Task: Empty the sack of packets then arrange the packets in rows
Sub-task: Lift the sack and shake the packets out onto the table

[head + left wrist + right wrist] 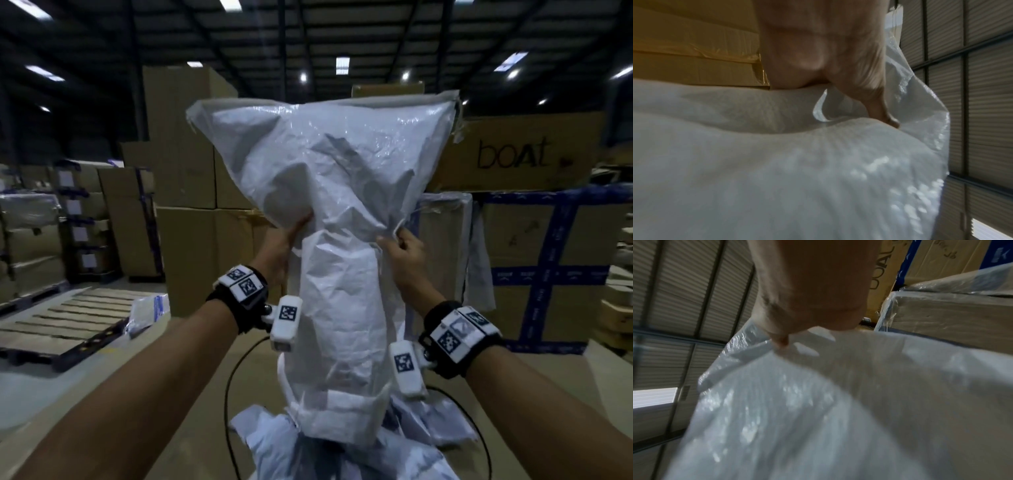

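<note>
The left hand (279, 248) grips a bunched fold of a white woven sack (329, 192) at about nine o'clock on its waist, fingers curled into the cloth. The right hand (404, 251) pinches a gathered fold at three o'clock. Between them the sack is held upside down, its closed end fanned wide at twelve o'clock and its rolled mouth hanging open at six o'clock. Just below the mouth, pale plastic packets (274, 442) lie heaped on a tan work surface (191, 359). A black cable (227, 383) loops around the heap. Brown cartons (185, 178) stand stacked behind. The likely risks: the slick fabric could slip from the right hand's small pinch, dropping the sack onto the heap; packets could snag inside the narrow waist; or falling packets could slide off the near edge or tangle in the cable.
</note>
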Demonstrator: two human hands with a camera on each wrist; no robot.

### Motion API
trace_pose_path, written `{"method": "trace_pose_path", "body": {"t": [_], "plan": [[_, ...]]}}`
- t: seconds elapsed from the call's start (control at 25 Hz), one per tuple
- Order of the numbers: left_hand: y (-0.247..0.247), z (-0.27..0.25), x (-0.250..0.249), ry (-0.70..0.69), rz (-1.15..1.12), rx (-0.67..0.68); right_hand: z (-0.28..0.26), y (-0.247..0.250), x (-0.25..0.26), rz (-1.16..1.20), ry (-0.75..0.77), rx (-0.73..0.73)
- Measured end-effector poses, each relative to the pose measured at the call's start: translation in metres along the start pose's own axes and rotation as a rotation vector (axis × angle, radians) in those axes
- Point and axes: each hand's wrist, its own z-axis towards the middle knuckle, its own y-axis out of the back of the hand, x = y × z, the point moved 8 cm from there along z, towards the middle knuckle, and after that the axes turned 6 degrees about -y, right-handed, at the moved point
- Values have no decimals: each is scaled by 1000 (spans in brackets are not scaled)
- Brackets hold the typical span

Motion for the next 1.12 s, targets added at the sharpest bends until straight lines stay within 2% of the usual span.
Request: {"method": "trace_pose_path", "body": {"t": [0.12, 0.2, 0.28, 0.4, 0.6, 0.76, 0.84, 1.0, 1.12], "plan": [[27, 3, -16, -94, 16, -94, 11, 12, 6, 246, -63, -73], [26, 4, -22, -109, -5, -46, 15, 12, 10, 252, -99, -138], [16, 9, -26, -53, -56, 54, 12, -5, 14, 161, -65, -107], [22, 18, -35, 71, -133, 103, 11, -14, 21, 15, 16, -113], [38, 32, -51, 54, -178, 92, 21, -5, 27, 332, -173, -142], [46, 40, -50, 87, -119, -17, 20, -19, 32, 205, -123, -187], [55, 46, -53, 45, -74, -46, 23, -16, 33, 215, -103, -169], [63, 50, -57, -55, 32, -37, 28, -15, 32, 10, -50, -123], [55, 44, -63, -55, -13, 52, 26, -21, 32, -109, -2, -89]]}}
